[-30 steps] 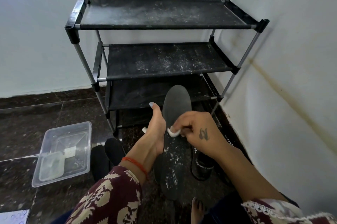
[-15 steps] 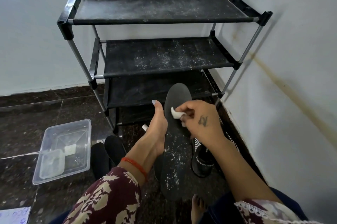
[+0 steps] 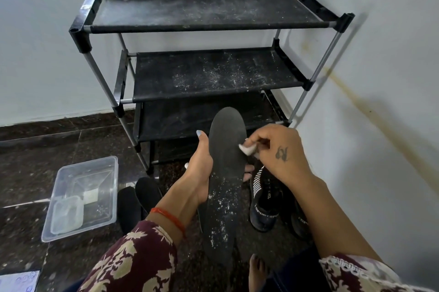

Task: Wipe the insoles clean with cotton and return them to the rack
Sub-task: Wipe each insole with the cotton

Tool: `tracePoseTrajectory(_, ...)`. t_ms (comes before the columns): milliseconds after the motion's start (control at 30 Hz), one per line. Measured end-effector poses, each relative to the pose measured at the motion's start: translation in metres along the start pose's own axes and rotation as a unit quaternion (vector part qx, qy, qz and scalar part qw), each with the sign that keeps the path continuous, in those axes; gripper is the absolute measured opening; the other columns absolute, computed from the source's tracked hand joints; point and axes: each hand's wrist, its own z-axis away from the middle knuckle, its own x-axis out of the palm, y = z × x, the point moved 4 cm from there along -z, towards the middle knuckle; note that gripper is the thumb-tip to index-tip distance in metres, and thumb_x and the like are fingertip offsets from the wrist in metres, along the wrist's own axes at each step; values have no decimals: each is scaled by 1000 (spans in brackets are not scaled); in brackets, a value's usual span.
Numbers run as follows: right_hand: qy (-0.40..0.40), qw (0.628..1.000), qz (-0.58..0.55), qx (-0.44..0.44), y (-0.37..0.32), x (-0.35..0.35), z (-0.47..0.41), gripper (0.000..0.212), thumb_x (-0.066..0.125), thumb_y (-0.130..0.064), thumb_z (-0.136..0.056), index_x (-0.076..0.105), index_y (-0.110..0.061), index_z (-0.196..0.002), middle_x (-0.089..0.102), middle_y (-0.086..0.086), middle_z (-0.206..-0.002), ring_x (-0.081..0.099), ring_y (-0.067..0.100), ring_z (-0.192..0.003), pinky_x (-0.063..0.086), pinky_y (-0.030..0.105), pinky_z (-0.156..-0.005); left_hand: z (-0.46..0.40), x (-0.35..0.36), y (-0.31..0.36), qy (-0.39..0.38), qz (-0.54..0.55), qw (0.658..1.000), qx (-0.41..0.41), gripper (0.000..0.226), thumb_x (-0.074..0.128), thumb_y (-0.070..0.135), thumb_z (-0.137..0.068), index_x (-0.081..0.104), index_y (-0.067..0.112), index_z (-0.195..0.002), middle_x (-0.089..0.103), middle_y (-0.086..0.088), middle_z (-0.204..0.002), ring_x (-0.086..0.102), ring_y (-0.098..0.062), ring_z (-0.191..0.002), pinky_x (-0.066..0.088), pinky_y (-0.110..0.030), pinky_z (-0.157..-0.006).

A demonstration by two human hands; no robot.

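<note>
One dark insole stands lengthwise at the centre of the frame, toe end up, its lower half speckled white and its upper half dark and plain. The left hand grips its left edge, thumb up along the side and fingers curled round behind. The right hand pinches a white cotton wad against the insole's right edge; half a second ago the wad sat nearer the middle of the toe part, and a second ago it was lower down. Behind the insole's tip rises the black three-shelf rack, dusted white, now lower in the frame than before. At lower right of the insole a dark sports shoe lies on the floor, partly hidden by the right forearm. Two more dark insoles lie left of the left wrist, beside a clear plastic tub at lower left.
</note>
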Motion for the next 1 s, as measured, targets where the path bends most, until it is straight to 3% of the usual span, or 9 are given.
tracePoseTrajectory(133,-68,987,-128,65,-8,20,6,25,67,4,-77,72,-17,-88,62,-10,-75,62,5,-60,47,10,-46,-1,0,-2,12,2,1000,2,88,18,79,-83,64,11,-116,68,-20,-108,68,-35,-92,55,-44,-79)
tracePoseTrajectory(300,-129,978,-161,22,-27,32,9,24,72,7,-71,73,-12,-85,65,-6,-81,60,-3,-65,47,7,-57,2,-2,0,60,-31,997,25,92,15,76,-86,74,6,-81,70,-23,-93,68,-31,-77,55,-35,-61)
tracePoseTrajectory(367,-163,970,-180,6,-29,29,11,22,71,8,-70,74,-9,-83,68,2,-85,61,0,-65,49,10,-58,2,-4,1,58,-20,998,31,90,13,74,-87,71,6,-94,72,-17,-81,69,-27,-68,55,-33,-56)
tracePoseTrajectory(467,-215,967,-130,-37,-30,24,12,28,69,8,-68,76,-17,-76,70,-3,-84,63,6,-75,51,17,-66,0,-7,2,55,-6,998,43,85,10,74,-87,59,14,-123,69,-11,-97,66,-26,-86,52,-36,-70)
tracePoseTrajectory(567,-256,963,-67,-51,-23,21,12,34,63,11,-66,77,-19,-72,71,-6,-82,64,6,-78,53,21,-71,2,-3,2,38,4,999,38,86,10,77,-84,55,18,-128,68,-12,-107,66,-29,-91,53,-38,-69)
tracePoseTrajectory(633,-225,974,-31,-17,-14,17,9,31,64,10,-68,77,-18,-73,68,-7,-79,64,7,-73,53,15,-66,0,-3,1,29,5,999,34,89,11,79,-81,55,18,-129,67,-15,-114,65,-32,-97,53,-42,-76)
tracePoseTrajectory(767,-29,998,-48,26,-5,7,1,29,67,8,-69,75,-19,-77,63,-9,-80,56,-3,-69,44,3,-62,-3,-1,0,-5,43,999,32,95,15,85,-76,56,17,-129,61,-18,-126,55,-41,-117,38,-58,-103)
tracePoseTrajectory(867,-72,983,-146,89,-12,20,5,25,69,2,-75,73,-21,-84,68,-6,-79,62,1,-66,51,14,-55,-1,2,-1,7,11,999,49,96,12,83,-78,67,12,-111,64,-24,-114,60,-39,-105,46,-52,-96)
tracePoseTrajectory(1000,-162,969,-176,63,-27,27,11,23,73,2,-72,73,-16,-87,63,-17,-71,59,-8,-62,43,4,-51,1,-3,1,29,-16,998,62,97,9,81,-80,67,10,-110,71,-17,-88,66,-30,-81,54,-39,-73)
